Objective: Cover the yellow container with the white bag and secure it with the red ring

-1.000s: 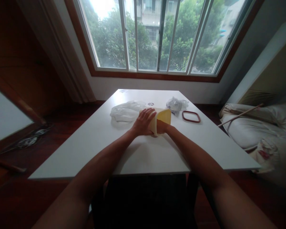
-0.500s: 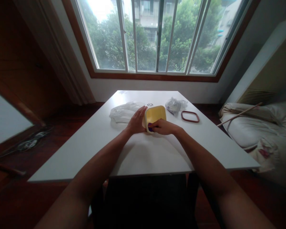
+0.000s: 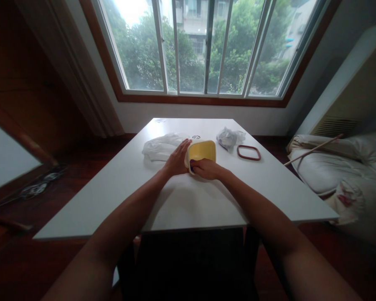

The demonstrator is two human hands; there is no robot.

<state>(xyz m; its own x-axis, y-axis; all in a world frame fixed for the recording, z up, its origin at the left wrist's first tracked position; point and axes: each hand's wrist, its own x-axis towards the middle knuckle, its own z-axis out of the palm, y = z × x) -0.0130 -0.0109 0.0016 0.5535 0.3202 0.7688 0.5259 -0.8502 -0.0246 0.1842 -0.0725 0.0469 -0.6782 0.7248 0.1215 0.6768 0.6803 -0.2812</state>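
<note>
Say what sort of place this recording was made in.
Probably a room in a home, though not certainly: a wide window, a long curtain beside it and a white table suggest it.

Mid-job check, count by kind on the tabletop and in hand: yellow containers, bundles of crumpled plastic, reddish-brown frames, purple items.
Yellow container: 1
Bundles of crumpled plastic: 2 (left one, right one)
Reddish-brown frame: 1
Purple item, mostly hidden by the right hand: 1
Total: 5

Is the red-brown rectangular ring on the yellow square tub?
No, the red-brown ring lies flat on the white table, apart from the yellow tub.
</note>
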